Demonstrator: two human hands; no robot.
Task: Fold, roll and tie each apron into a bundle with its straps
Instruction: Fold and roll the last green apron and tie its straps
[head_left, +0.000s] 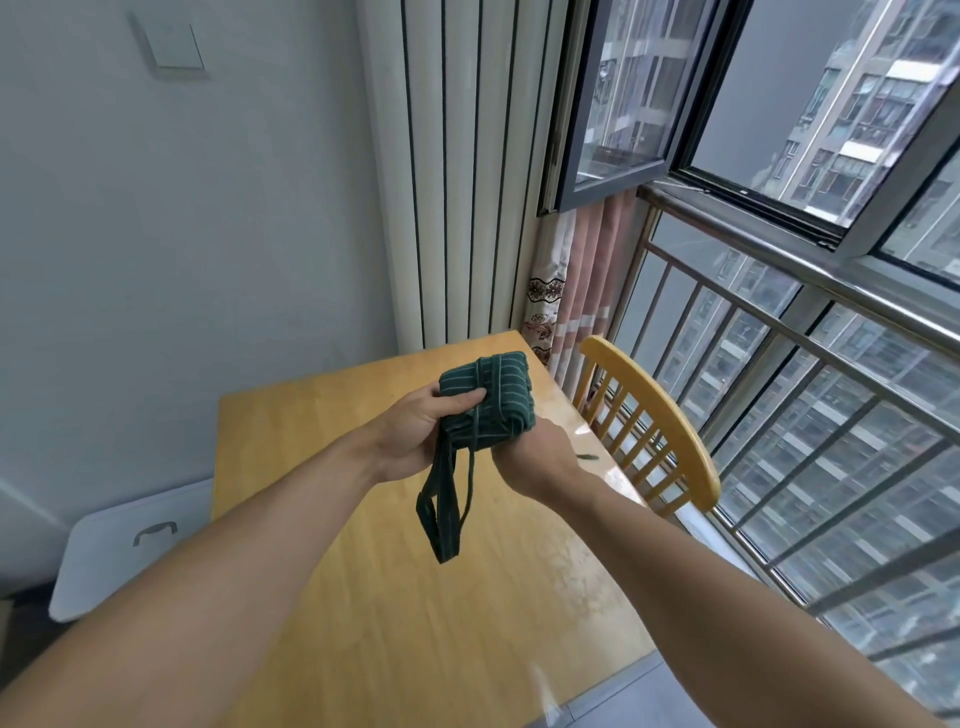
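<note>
No readable text, label, brand or number anywhere — none legible.

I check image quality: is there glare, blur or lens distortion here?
Head view: daylight glare whitens the table edge near the window; wide-angle bending curves the railing; slight blur at the lower arms; the apron bundle is sharp.

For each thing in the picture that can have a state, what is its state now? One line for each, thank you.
Apron: rolled into a bundle, strap wound around it, held above the table.
Strap ends: hanging loose below the bundle.
Left hand: grips the bundle, thumb pressed on it.
Right hand: holds the bundle from the right; fingers hidden.
Window: swung open.
Chair: pushed up to the table.
White bin lid: closed.
</note>
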